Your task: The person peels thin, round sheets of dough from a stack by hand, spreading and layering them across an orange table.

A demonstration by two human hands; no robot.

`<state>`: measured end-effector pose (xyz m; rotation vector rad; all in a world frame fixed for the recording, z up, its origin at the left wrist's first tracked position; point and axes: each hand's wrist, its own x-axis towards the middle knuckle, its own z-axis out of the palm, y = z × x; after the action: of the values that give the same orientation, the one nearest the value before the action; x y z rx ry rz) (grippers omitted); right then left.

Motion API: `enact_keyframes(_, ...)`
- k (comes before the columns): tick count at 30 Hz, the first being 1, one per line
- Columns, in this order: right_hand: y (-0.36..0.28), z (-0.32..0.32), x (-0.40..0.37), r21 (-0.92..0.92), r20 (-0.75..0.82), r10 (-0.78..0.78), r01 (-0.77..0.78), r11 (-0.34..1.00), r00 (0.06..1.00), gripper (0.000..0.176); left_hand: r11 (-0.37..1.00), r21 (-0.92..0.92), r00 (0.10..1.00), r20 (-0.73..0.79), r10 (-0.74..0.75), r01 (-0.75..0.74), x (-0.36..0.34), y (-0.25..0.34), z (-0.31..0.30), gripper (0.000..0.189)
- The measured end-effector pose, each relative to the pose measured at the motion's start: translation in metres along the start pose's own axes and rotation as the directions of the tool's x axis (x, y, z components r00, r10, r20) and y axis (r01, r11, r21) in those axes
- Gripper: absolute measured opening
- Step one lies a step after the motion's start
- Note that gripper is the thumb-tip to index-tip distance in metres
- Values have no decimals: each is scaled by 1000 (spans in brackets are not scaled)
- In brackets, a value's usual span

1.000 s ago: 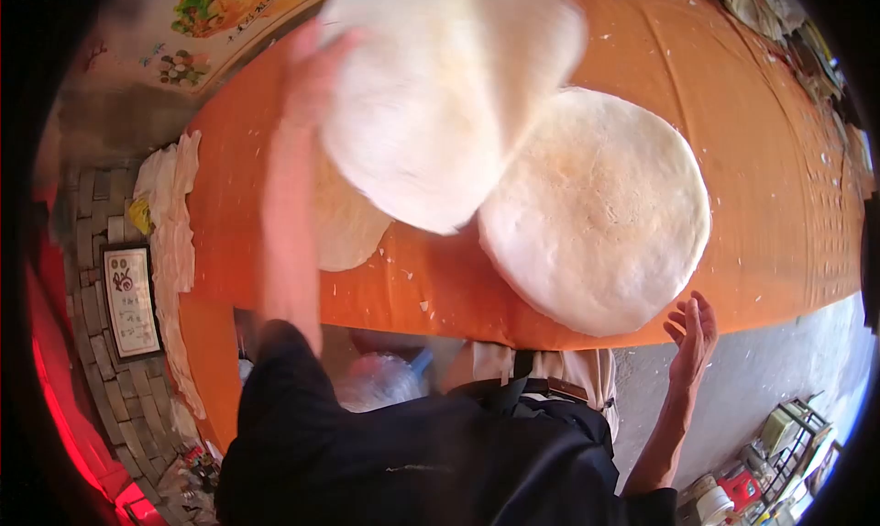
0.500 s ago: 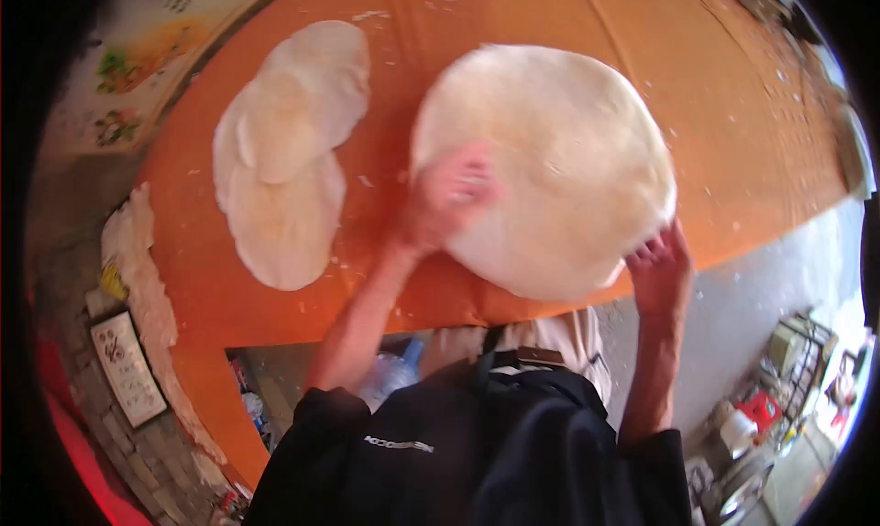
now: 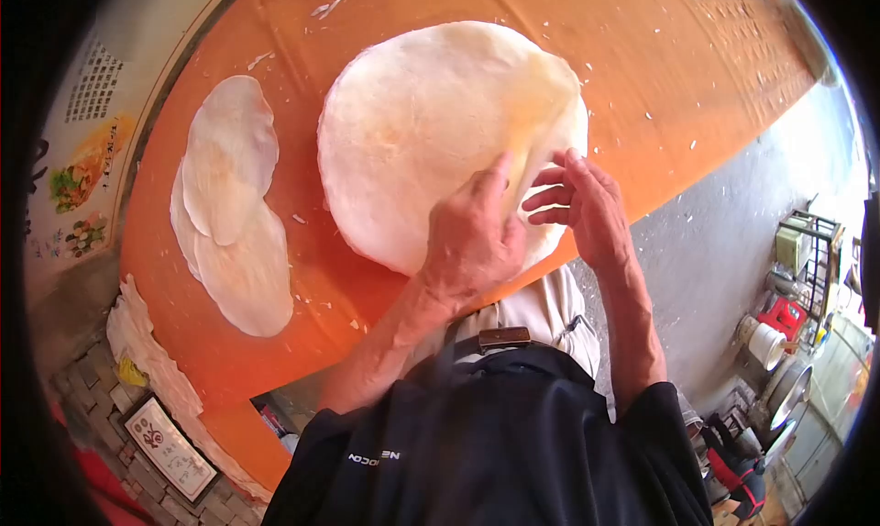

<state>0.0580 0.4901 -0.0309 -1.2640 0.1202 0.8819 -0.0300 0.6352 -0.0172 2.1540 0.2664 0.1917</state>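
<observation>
- Left hand [image 3: 472, 237]: on the round white dough stack [image 3: 412, 132], at a folded edge; cannot tell whether it pinches.
- Right hand [image 3: 587, 205]: beside that fold, fingers parted.
- Left of both: overlapping pale oval sheets [image 3: 249, 274] on orange cloth [image 3: 660, 113].

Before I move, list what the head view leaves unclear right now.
All in the head view:
- Large round dough: its underside, hidden by its own upper surface; part of its near edge, covered by the left hand.
- Table: its far side, cut off by the picture's top edge.
- Framed sign: its smaller writing, too small to read.
</observation>
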Motion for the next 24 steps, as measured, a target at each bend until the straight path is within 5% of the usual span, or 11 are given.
enact_keyframes(5, 7, 0, 4, 69, 21, 81, -83, 994, 996, 64, 985, -78, 988, 0, -156, 156, 4, -5, -11, 42)
enact_keyframes(9, 15, 11, 7, 81, 45, 73, -77, 994, 996, 70, 967, 247, 998, -9, 67, -62, 5, 9, -12, 39)
enact_keyframes(11, 5, 10, 5, 75, 91, 71, -78, 994, 993, 70, 993, 118, 999, -26, 26, -22, 11, 0, -41, 39)
enact_keyframes(13, 12, -3, -2, -164, -87, -33, 18, 986, 996, 69, 1000, 19, 999, -47, 10, -9, 26, -10, -96, 37)
enact_keyframes(16, 16, -23, -17, -229, -216, -83, 32, 973, 973, 61, 903, -418, 944, -246, -220, 101, 49, -43, -198, 35)
enact_keyframes(19, 23, -42, -30, -297, -332, -92, -12, 955, 939, 49, 924, -383, 971, -218, -103, 12, 63, -70, -326, 39)
enact_keyframes(24, 33, -36, -35, -187, -342, 11, -80, 979, 940, 37, 911, -409, 876, -422, -234, 47, 64, -151, -489, 38)
